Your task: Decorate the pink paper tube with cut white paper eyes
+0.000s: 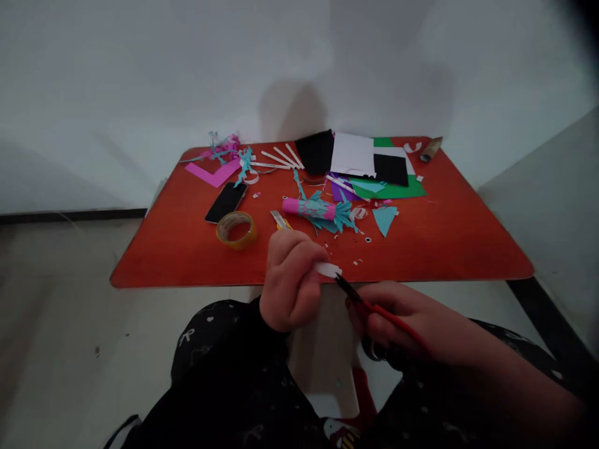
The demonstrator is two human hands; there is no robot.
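Note:
My left hand (pixel 290 280) pinches a small strip of white paper (pixel 327 269) between its fingers, just in front of the table edge. My right hand (pixel 397 318) is closed around red-handled scissors (pixel 381 310). Their dark blades reach up to the paper's edge, and I cannot tell whether they are cutting it. Behind my left hand lies a yellow-handled craft knife (pixel 279 219), partly hidden by my knuckles. A pink paper roll with turquoise fringe (pixel 311 209) lies further up the table.
The orange-red table (pixel 421 249) holds a black phone (pixel 226 202), a roll of tape (pixel 236 229), coloured paper sheets, white paper sticks, and scattered scraps. A white wall rises behind it. Below the near edge are my dark patterned sleeves and lap.

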